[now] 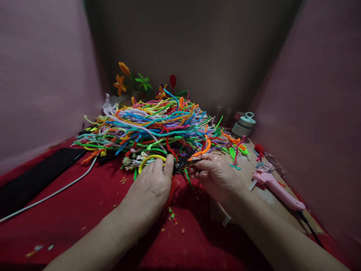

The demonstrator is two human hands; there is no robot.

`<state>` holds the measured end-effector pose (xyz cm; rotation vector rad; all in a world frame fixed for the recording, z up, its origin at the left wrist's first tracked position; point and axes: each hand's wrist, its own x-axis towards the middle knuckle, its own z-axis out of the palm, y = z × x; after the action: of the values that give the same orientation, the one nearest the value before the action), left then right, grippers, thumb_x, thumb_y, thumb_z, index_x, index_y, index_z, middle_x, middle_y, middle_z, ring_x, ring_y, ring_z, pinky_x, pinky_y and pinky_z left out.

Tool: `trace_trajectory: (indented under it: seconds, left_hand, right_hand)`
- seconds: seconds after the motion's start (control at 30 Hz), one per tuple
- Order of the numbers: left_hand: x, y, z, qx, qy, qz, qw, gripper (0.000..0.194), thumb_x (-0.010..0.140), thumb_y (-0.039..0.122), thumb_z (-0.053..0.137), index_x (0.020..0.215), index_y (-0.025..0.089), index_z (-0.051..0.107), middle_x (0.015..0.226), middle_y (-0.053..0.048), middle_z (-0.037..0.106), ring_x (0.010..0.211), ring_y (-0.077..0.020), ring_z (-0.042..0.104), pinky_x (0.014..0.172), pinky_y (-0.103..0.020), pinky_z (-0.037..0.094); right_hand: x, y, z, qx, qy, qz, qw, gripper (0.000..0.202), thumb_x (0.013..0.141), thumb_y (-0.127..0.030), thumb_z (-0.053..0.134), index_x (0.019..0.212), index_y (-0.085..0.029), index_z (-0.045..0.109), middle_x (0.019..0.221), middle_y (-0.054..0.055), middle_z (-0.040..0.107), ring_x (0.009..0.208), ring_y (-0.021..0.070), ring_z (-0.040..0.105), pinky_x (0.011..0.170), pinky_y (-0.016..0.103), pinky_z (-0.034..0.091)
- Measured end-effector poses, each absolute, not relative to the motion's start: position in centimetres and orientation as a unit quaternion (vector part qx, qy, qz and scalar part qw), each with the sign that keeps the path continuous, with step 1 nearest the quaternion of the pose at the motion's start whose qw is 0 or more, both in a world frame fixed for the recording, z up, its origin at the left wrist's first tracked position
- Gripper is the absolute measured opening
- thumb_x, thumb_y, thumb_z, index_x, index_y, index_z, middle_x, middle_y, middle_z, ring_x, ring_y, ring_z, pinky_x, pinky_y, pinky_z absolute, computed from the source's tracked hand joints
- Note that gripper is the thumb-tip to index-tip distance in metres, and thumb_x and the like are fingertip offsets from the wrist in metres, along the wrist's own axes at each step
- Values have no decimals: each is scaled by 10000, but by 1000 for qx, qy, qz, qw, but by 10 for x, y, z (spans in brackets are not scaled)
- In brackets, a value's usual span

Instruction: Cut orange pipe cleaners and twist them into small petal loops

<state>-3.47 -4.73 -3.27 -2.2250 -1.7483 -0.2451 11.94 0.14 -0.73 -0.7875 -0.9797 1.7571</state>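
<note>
My left hand [155, 182] is closed around a pair of scissors [184, 162] with dark blades and a red handle. The blades are spread apart and point right, toward my other hand. My right hand [216, 175] has its fingertips pinched together at the blade tips; what lies between them is too dark and small to make out. Just beyond both hands rises a large tangled heap of fuzzy pipe cleaners [152, 122] in many colours. A yellow curved loop [148, 159] lies by my left knuckles, and a green strip [188, 178] hangs between the hands.
A pink glue gun [279, 188] rests on a tan board [262, 203] at the right, near a pale green lidded jar [244, 124]. Fuzzy flowers [121, 84] stand behind the heap. A white cable [64, 186] and black flat object [36, 173] lie left on the red cloth [93, 233], among scraps.
</note>
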Motion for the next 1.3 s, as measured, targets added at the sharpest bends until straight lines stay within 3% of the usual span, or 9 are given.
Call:
trace_trajectory:
  seconds: [0.53,0.73,0.87,1.1,1.3]
  left_hand:
    - [-33,-52,-26,-773,-619,-100,97,475,813,20,337,1284,85,333,919,-116,552,857,-228,576,725,-376,508]
    - [-38,-48,-37,-773,-593,-209,81,488,810,38,324,1288,125,291,1063,-126,535,988,-219,545,798,-372,493]
    - [-38,-44,-41,-765,-589,-241,94,525,786,23,327,1298,114,260,1045,-134,523,1046,-232,501,831,-396,468]
    - [-33,-47,-36,-772,-597,-208,63,510,788,31,340,1285,135,299,1001,-116,523,991,-218,508,830,-389,453]
    - [-33,-47,-37,-770,-607,-181,76,468,809,48,329,1276,81,320,974,-137,520,943,-228,504,796,-399,460]
  right_hand:
    - [121,4,-9,-295,-412,709,490,21,560,-108,617,562,-117,598,528,6,562,473,92,508,484,220,401]
    - [118,0,-6,-325,-446,651,522,96,610,-209,681,587,-127,637,540,8,592,494,89,504,512,224,382]
    - [118,-2,-5,-338,-450,620,547,99,610,-221,694,616,-131,653,572,11,614,535,98,523,547,236,397]
    - [118,-2,-8,-328,-452,620,551,63,611,-191,680,637,-136,664,551,4,604,511,96,514,526,232,398]
    - [117,-4,-7,-319,-450,631,546,34,618,-176,665,622,-142,663,544,6,606,502,94,520,535,236,408]
